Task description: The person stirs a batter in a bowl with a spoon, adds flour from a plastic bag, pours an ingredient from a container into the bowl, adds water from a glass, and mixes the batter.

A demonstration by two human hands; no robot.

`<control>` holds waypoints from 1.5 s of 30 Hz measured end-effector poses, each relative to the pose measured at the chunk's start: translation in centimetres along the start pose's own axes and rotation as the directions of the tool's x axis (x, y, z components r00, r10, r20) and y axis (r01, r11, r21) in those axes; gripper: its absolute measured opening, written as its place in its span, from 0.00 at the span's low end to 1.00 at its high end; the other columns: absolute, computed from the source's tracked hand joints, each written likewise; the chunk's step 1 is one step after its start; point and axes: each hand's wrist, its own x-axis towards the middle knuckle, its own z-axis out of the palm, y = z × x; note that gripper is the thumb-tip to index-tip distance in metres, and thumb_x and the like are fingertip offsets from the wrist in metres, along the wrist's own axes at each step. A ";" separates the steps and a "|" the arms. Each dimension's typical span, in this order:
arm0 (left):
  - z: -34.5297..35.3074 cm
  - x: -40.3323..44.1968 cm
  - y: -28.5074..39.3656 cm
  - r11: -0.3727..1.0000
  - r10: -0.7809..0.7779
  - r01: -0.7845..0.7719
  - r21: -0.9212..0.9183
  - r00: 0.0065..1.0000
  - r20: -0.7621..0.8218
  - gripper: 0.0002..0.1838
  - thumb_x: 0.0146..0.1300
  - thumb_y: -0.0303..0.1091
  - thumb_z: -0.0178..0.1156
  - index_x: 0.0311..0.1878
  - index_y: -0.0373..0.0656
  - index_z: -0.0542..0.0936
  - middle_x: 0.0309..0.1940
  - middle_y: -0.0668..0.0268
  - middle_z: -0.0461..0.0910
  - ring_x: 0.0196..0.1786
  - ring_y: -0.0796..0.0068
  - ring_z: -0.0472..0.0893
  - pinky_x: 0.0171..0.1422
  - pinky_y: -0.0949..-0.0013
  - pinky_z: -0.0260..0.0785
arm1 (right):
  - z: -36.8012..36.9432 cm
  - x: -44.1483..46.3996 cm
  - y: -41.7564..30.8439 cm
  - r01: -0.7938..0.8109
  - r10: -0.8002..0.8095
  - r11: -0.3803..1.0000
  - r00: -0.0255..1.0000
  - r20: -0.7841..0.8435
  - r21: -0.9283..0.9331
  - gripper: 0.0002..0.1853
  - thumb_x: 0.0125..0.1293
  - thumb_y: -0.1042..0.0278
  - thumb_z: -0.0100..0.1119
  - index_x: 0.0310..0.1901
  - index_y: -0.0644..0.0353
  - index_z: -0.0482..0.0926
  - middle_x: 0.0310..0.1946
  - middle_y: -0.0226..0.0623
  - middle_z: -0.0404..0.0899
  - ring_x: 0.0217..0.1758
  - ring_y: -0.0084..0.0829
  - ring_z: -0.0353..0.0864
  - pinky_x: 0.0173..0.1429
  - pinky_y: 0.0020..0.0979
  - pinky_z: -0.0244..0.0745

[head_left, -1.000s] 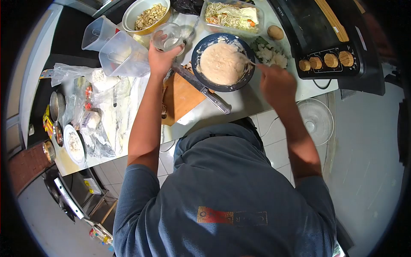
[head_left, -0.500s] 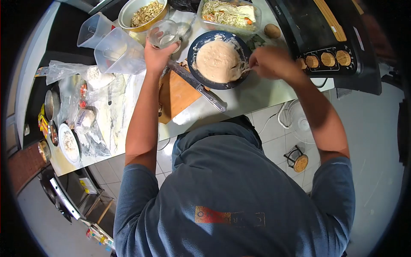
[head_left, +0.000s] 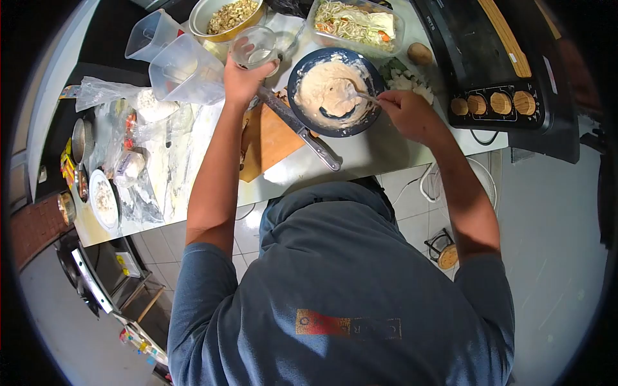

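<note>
My left hand [head_left: 246, 80] is wrapped round a clear glass bowl [head_left: 255, 48], held up to the left of a dark blue bowl [head_left: 297, 116]. Pale, thick batter [head_left: 325, 83] fills much of the blue bowl. In my right hand [head_left: 409, 114] is the handle of a spoon [head_left: 364, 96], its head dipped in the batter. A bare patch of the bowl's bottom shows beside the spoon. Below my left hand a large knife [head_left: 309, 138] lies across an orange-brown cutting board [head_left: 270, 148].
Behind the blue bowl stand a plastic container of shredded vegetables [head_left: 354, 26] and a pot of chopped pieces [head_left: 232, 19]. A black oven [head_left: 496, 77] is on the right. Plastic jugs [head_left: 183, 71], plastic bags [head_left: 132, 167] and a white plate [head_left: 103, 201] occupy the left.
My right hand has moved the spoon inward through the batter, baring part of the bowl's bottom. My left hand still holds the glass bowl. The view has shifted slightly.
</note>
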 end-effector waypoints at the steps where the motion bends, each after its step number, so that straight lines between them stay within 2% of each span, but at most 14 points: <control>1: 0.0 0.0 0.0 1.000 -0.003 0.003 -0.006 1.000 0.001 0.49 0.42 0.33 0.82 0.67 0.36 0.65 0.60 0.53 0.75 0.60 0.65 0.77 0.64 0.65 0.71 | -0.8 -0.4 -0.3 -0.001 0.001 1.000 1.000 0.004 0.000 0.14 0.72 0.61 0.56 0.51 0.59 0.84 0.31 0.36 0.85 0.33 0.28 0.83 0.42 0.30 0.75; 3: -0.1 0.0 0.0 1.000 -0.007 0.007 -0.009 1.000 0.001 0.49 0.42 0.33 0.82 0.67 0.36 0.65 0.60 0.53 0.75 0.60 0.65 0.77 0.64 0.65 0.71 | -2.3 -0.9 -1.0 0.190 -0.203 0.929 0.979 -0.009 -0.318 0.12 0.69 0.61 0.58 0.48 0.54 0.86 0.34 0.39 0.86 0.38 0.39 0.85 0.45 0.36 0.77; 4: -0.1 0.0 0.0 1.000 -0.017 0.017 -0.016 1.000 0.003 0.49 0.42 0.32 0.82 0.67 0.36 0.65 0.60 0.53 0.75 0.60 0.65 0.77 0.64 0.65 0.71 | -3.1 -0.9 -1.6 0.191 -0.204 0.929 0.979 -0.009 -0.317 0.12 0.69 0.61 0.58 0.48 0.54 0.86 0.34 0.39 0.86 0.38 0.39 0.85 0.45 0.36 0.77; 6: -0.1 0.0 0.0 0.999 -0.028 0.028 -0.023 1.000 0.006 0.49 0.42 0.32 0.82 0.67 0.36 0.65 0.60 0.53 0.75 0.60 0.65 0.77 0.64 0.65 0.71 | -4.6 -1.1 -2.5 0.243 -0.253 0.778 0.965 0.066 -0.579 0.10 0.63 0.67 0.58 0.42 0.54 0.87 0.38 0.41 0.86 0.44 0.43 0.85 0.50 0.42 0.78; 7: -0.1 0.0 -0.1 1.000 -0.017 0.017 -0.024 1.000 0.004 0.49 0.42 0.32 0.82 0.67 0.37 0.65 0.60 0.53 0.75 0.60 0.65 0.77 0.64 0.65 0.71 | -5.2 -0.9 -3.0 0.242 -0.252 0.779 0.966 0.066 -0.579 0.10 0.63 0.67 0.58 0.42 0.54 0.87 0.38 0.41 0.86 0.44 0.43 0.85 0.50 0.42 0.78; 9: 0.0 0.1 -0.1 1.000 -0.005 0.005 -0.025 1.000 0.006 0.48 0.42 0.32 0.82 0.67 0.37 0.65 0.60 0.53 0.75 0.60 0.65 0.77 0.64 0.65 0.71 | -5.7 0.1 -4.1 0.239 -0.165 0.549 0.970 0.176 -0.801 0.08 0.63 0.64 0.61 0.41 0.48 0.88 0.39 0.37 0.86 0.45 0.42 0.85 0.50 0.41 0.78; 12: 0.0 0.0 0.2 0.999 -0.015 0.015 -0.032 1.000 0.003 0.48 0.42 0.31 0.81 0.67 0.36 0.65 0.60 0.53 0.75 0.60 0.66 0.77 0.64 0.66 0.71 | -4.7 1.8 -4.7 0.228 -0.046 0.491 0.971 0.237 -0.841 0.08 0.61 0.63 0.62 0.39 0.48 0.88 0.40 0.34 0.87 0.46 0.41 0.84 0.51 0.40 0.78; 16: 0.1 -0.1 0.2 1.000 -0.020 0.020 -0.022 1.000 -0.002 0.48 0.42 0.31 0.81 0.67 0.36 0.65 0.60 0.53 0.74 0.60 0.66 0.77 0.64 0.65 0.71 | -3.0 2.5 -3.6 0.238 -0.057 0.697 0.959 0.279 -0.676 0.09 0.64 0.62 0.61 0.42 0.50 0.87 0.41 0.37 0.86 0.47 0.42 0.84 0.51 0.39 0.77; 18: 0.0 0.0 0.1 0.999 -0.021 0.020 -0.043 1.000 -0.003 0.48 0.42 0.31 0.81 0.68 0.36 0.65 0.60 0.53 0.74 0.60 0.66 0.77 0.64 0.65 0.71 | -1.8 2.6 -1.3 0.232 -0.168 0.906 0.965 0.201 -0.354 0.11 0.67 0.62 0.59 0.46 0.53 0.86 0.41 0.41 0.86 0.46 0.43 0.85 0.51 0.40 0.77; 24: 0.1 -0.1 0.1 1.000 -0.025 0.025 -0.013 1.000 -0.011 0.50 0.42 0.32 0.81 0.69 0.36 0.64 0.61 0.53 0.74 0.60 0.65 0.77 0.64 0.65 0.71 | -1.4 1.5 1.9 0.302 -0.310 0.944 0.950 -0.045 -0.129 0.13 0.70 0.62 0.54 0.50 0.51 0.85 0.41 0.43 0.86 0.45 0.47 0.84 0.51 0.42 0.78; 31: 0.0 -0.1 0.4 0.999 -0.039 0.039 -0.019 0.999 0.015 0.50 0.42 0.32 0.81 0.69 0.36 0.65 0.61 0.52 0.74 0.61 0.64 0.77 0.64 0.65 0.71 | 1.4 -1.0 1.9 0.173 -0.195 0.960 0.977 -0.082 -0.221 0.12 0.70 0.62 0.53 0.48 0.50 0.85 0.38 0.42 0.86 0.43 0.47 0.85 0.46 0.45 0.79; 33: -0.1 0.0 0.3 0.999 -0.043 0.043 -0.011 0.999 0.016 0.50 0.42 0.31 0.81 0.69 0.37 0.65 0.62 0.52 0.74 0.61 0.64 0.77 0.64 0.65 0.71 | 1.9 -2.1 1.2 0.131 -0.209 0.880 0.970 -0.125 -0.456 0.12 0.71 0.60 0.55 0.48 0.49 0.86 0.35 0.42 0.85 0.40 0.46 0.85 0.42 0.43 0.79; 36: -0.1 0.0 0.4 0.999 -0.048 0.048 0.010 0.999 0.016 0.49 0.42 0.32 0.81 0.69 0.37 0.65 0.62 0.51 0.73 0.62 0.63 0.76 0.65 0.64 0.71 | 2.4 -3.4 -1.3 0.101 -0.231 0.851 0.954 -0.193 -0.516 0.10 0.69 0.60 0.56 0.45 0.46 0.85 0.31 0.40 0.83 0.37 0.44 0.84 0.39 0.44 0.78; 45: -0.1 -0.3 0.6 0.998 -0.062 0.063 -0.015 0.997 0.043 0.50 0.42 0.32 0.81 0.69 0.36 0.63 0.63 0.51 0.72 0.61 0.62 0.76 0.65 0.64 0.71 | 6.5 -3.3 -4.9 0.194 -0.316 0.870 0.925 -0.210 -0.453 0.08 0.63 0.70 0.54 0.40 0.55 0.83 0.33 0.43 0.82 0.35 0.44 0.86 0.36 0.42 0.80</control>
